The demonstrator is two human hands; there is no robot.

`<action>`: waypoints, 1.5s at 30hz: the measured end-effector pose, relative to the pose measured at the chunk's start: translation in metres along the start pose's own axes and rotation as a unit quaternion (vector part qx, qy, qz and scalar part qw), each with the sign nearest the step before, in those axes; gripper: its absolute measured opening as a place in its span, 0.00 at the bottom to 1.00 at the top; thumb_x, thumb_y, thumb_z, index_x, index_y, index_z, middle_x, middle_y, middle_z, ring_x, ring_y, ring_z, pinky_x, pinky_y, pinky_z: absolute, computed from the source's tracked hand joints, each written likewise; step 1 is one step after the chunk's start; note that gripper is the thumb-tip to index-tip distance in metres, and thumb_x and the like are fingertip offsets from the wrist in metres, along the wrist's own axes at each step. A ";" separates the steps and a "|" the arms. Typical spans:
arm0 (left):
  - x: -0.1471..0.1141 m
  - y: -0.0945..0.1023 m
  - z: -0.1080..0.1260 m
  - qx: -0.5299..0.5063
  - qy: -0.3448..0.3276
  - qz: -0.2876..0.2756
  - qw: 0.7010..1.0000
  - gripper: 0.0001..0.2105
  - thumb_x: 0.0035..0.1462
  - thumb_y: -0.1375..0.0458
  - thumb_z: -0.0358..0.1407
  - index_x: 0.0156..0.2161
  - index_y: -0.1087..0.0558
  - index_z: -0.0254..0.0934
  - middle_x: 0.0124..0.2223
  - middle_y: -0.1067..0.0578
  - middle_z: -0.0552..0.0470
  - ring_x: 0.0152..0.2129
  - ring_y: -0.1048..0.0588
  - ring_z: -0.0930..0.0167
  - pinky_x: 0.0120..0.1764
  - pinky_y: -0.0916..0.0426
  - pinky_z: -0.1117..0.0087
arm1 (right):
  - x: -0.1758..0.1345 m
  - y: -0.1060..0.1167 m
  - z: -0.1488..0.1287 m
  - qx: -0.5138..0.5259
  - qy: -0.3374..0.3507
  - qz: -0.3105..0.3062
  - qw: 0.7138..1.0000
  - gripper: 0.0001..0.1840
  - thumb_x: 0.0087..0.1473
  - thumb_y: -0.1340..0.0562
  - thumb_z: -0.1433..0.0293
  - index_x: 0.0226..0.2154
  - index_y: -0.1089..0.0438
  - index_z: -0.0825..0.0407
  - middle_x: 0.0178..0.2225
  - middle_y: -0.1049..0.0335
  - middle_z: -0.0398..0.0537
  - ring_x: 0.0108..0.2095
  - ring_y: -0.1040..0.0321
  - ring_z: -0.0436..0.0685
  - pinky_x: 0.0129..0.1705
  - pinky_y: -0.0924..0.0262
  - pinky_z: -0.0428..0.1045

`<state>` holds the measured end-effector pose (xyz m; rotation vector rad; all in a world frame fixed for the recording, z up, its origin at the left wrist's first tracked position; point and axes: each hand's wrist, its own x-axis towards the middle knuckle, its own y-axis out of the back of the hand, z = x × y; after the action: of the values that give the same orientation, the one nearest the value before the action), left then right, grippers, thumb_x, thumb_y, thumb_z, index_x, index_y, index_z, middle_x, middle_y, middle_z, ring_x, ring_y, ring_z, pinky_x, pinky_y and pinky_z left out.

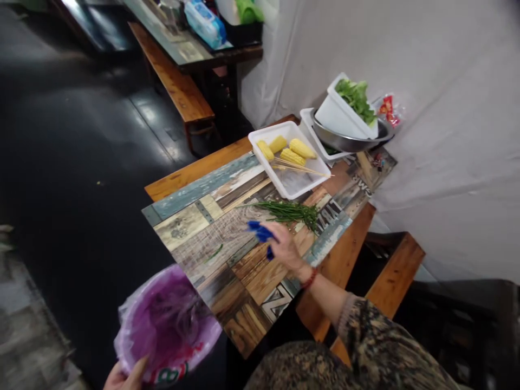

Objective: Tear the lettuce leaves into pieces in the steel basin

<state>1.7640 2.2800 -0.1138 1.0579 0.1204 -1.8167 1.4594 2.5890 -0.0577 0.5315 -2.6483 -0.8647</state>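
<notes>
My left hand (127, 376), at the lower left edge, pinches the near rim of a bin lined with a purple plastic bag (140, 314). The bin tilts beside the table's corner, and crumpled clear plastic shows inside. Over the middle of the table, my right hand (284, 246) is closed on a bright blue strip-like piece (260, 232), blurred, whose kind I cannot make out. Just beyond that hand lies a bunch of thin green stalks, like chives (288, 211). A single green stalk (214, 253) rests apart from the bunch, closer to the bin.
A white tray (264, 130) holds several corn pieces (292, 157) and thin skewers (303, 169). Behind it, a metal bowl (345, 142) carries a white container (339, 116) of leafy greens (357, 100). Wooden benches (190, 103) flank the tables; a pale curtain-like wall (426, 135) borders the right.
</notes>
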 end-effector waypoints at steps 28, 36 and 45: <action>-0.009 -0.039 -0.006 -0.033 -0.038 -0.062 0.997 0.20 0.29 0.33 0.34 0.33 0.28 0.34 0.22 0.26 0.58 0.18 0.31 0.74 0.26 0.38 0.74 | -0.052 -0.018 0.025 0.029 -0.105 -0.011 0.994 0.28 0.58 0.50 0.75 0.60 0.35 0.49 0.58 0.34 0.53 0.59 0.38 0.58 0.63 0.45 0.58; 0.003 -0.037 -0.004 -0.026 -0.044 -0.082 0.995 0.18 0.30 0.33 0.34 0.32 0.29 0.34 0.21 0.27 0.58 0.17 0.32 0.74 0.24 0.39 0.74 | -0.092 0.023 0.093 -0.213 -0.231 0.130 0.940 0.26 0.57 0.48 0.74 0.57 0.33 0.53 0.58 0.35 0.63 0.57 0.39 0.68 0.59 0.46 0.70; 0.006 -0.034 0.002 -0.015 -0.022 -0.087 0.996 0.21 0.28 0.31 0.36 0.32 0.28 0.33 0.21 0.27 0.58 0.16 0.32 0.74 0.23 0.39 0.74 | -0.101 -0.093 -0.022 0.019 -0.177 0.072 0.981 0.30 0.57 0.51 0.78 0.60 0.36 0.48 0.57 0.35 0.54 0.58 0.38 0.58 0.62 0.42 0.60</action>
<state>1.7351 2.2916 -0.1289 1.0112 0.2180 -1.9873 1.5806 2.5519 -0.1152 0.2042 -2.9825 -0.9407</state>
